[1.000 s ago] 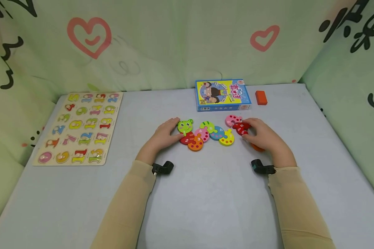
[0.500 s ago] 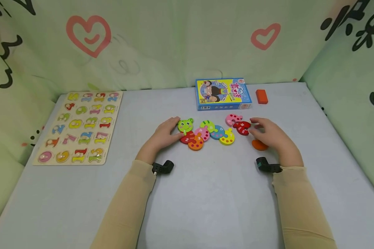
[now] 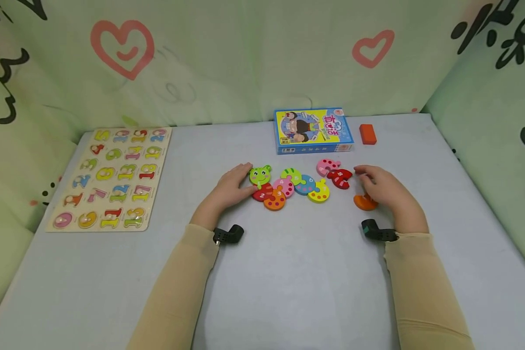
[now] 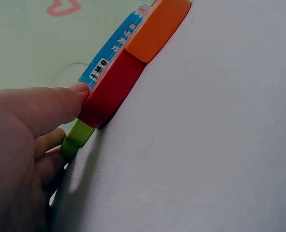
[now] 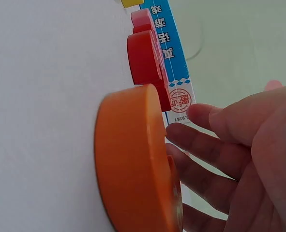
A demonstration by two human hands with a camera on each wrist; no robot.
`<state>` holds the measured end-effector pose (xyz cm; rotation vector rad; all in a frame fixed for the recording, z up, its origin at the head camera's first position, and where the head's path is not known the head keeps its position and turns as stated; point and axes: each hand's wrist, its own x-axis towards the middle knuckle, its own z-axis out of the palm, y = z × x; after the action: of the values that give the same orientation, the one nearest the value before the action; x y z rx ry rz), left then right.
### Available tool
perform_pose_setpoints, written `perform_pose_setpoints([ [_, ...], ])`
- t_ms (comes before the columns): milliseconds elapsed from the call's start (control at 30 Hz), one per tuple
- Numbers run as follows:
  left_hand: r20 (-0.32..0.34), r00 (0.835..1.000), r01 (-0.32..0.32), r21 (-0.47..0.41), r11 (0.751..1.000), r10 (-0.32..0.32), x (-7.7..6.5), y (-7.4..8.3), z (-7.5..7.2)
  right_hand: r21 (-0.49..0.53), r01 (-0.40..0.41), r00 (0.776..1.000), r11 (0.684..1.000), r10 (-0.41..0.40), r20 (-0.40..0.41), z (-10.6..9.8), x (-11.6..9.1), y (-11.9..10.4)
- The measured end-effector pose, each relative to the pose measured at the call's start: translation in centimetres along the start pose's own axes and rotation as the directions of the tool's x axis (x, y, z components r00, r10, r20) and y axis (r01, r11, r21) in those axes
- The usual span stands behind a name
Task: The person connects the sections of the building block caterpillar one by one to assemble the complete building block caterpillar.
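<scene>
A caterpillar number puzzle lies on the table, its pieces linked in a wavy row from a smiling green head [image 3: 260, 175] through red, orange, pink, green and blue to a yellow piece [image 3: 319, 193]. My left hand [image 3: 227, 191] rests at its left end, fingers along the head and thumb on the red "2" piece [image 4: 116, 89]. Right of the row, a pink spotted piece [image 3: 326, 166] and a red piece [image 3: 340, 179] lie against each other. My right hand [image 3: 385, 187] is over a separate orange piece [image 5: 126, 154], thumb and fingers apart, not gripping it.
A blue and yellow card box [image 3: 313, 132] lies behind the puzzle, with a small orange-red block [image 3: 367, 134] to its right. At the left lies a wooden number board [image 3: 83, 194]. Green cloth walls [image 3: 245, 58] enclose the table's back and sides.
My right hand has let go of the red piece and drawn back to the right, then lowered its thumb over the orange piece. My left hand has stayed at the head.
</scene>
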<state>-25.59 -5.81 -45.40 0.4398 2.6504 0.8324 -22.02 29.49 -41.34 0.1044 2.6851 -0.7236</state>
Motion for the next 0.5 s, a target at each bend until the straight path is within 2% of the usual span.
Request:
perform_pose_setpoints([
  [400,0.001,1.000,0.003,-0.001,1.000,-0.003,0.03,0.05,0.03,-0.003,-0.006,1.000,1.000,0.006,0.003,0.09,-0.23,-0.23],
  [500,0.005,1.000,0.004,-0.005,1.000,-0.004,0.03,0.07,0.00,-0.007,0.025,1.000,1.000,-0.025,-0.002,0.33,-0.16,-0.47],
])
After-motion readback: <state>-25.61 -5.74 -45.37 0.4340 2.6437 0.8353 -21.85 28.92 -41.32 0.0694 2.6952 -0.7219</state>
